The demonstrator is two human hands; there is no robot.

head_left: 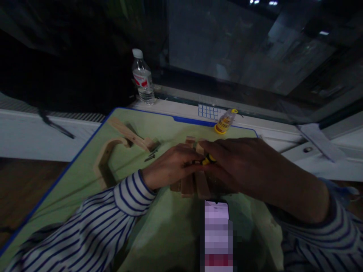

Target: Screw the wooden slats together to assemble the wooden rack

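Observation:
Both hands meet over a set of wooden slats (195, 184) on the green mat (85, 170). My right hand (244, 166) is closed around a small screwdriver with a yellow and black handle (208, 160), tip pointing left. My left hand (170, 166) rests on the slats with its fingers curled at the screwdriver's tip; what they pinch is hidden. A curved wooden frame piece (106, 160) and a straight wooden bar (129, 134) lie to the left on the mat. A few dark screws (151, 155) lie beside the bar.
A phone (217, 234) lies at the mat's near edge, below the slats. A yellow-capped case of screwdriver bits (224, 121) lies at the mat's far edge. A water bottle (142, 78) stands on the white ledge by a dark window.

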